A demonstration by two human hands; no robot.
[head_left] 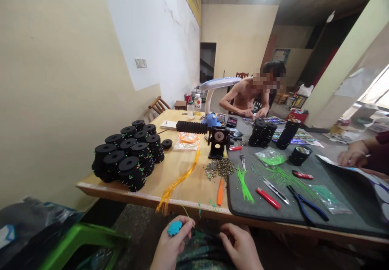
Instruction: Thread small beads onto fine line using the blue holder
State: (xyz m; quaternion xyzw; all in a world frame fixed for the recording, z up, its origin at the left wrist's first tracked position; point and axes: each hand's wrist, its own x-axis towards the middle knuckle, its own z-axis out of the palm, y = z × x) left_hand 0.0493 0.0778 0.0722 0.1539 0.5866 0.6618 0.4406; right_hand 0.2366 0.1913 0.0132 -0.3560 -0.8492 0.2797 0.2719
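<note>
My left hand [174, 241] is closed at the near table edge, with a thin green strand [185, 211] sticking up from its pinched thumb and finger. A blue scalloped disc [174, 228] sits against the back of its fingers. My right hand [241, 243] is loosely curved to the right of it, thumb and forefinger apart, nothing visible between them. Just beyond the hands are small green pieces [213, 203], an orange-handled tool [220, 193] and a bundle of orange strands [179, 183]. Farther in, small metal parts [224, 167] lie heaped before a black winding device [217, 138].
Stacked black foam spools [129, 144] fill the table's left. On the grey mat [249, 207] lie green strands [244, 187], a red cutter [268, 198], scissors [276, 190] and blue-handled pliers [306, 205]. One person [246, 95] sits opposite; another person's hand [352, 154] is at right. A green stool [82, 239] stands lower left.
</note>
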